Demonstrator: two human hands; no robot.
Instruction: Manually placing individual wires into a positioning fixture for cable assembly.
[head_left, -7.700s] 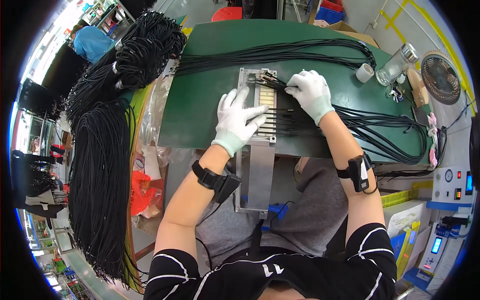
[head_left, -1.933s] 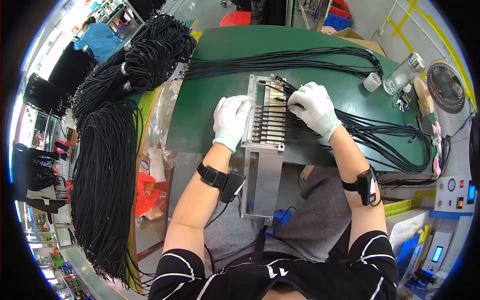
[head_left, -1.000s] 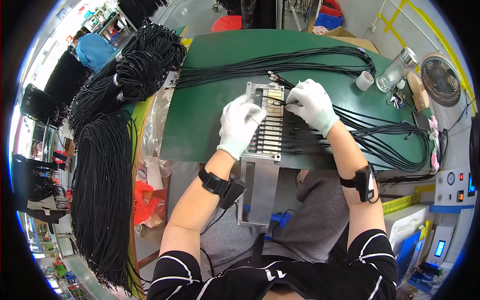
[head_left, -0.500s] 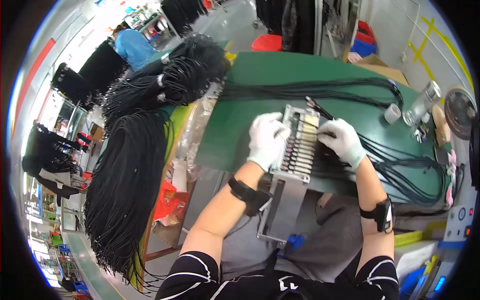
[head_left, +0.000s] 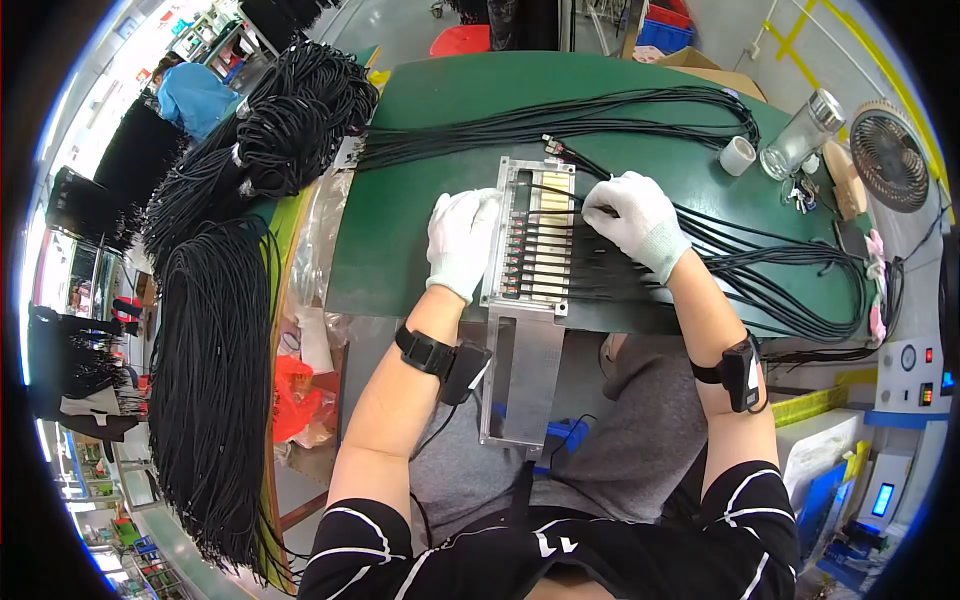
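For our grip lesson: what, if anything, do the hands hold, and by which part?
The right hand may be pinching a black cable just right of the metal fixture; the left hand is at its left edge. Neither grip is certain.

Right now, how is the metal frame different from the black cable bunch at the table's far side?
The metal frame is silvery with straight edges; the far cable bunch is black and curves round at its right end. The metal frame points away from the person, sticking out past the table's near edge; the far cable bunch lies crosswise. Both lie at least partly over the green table.
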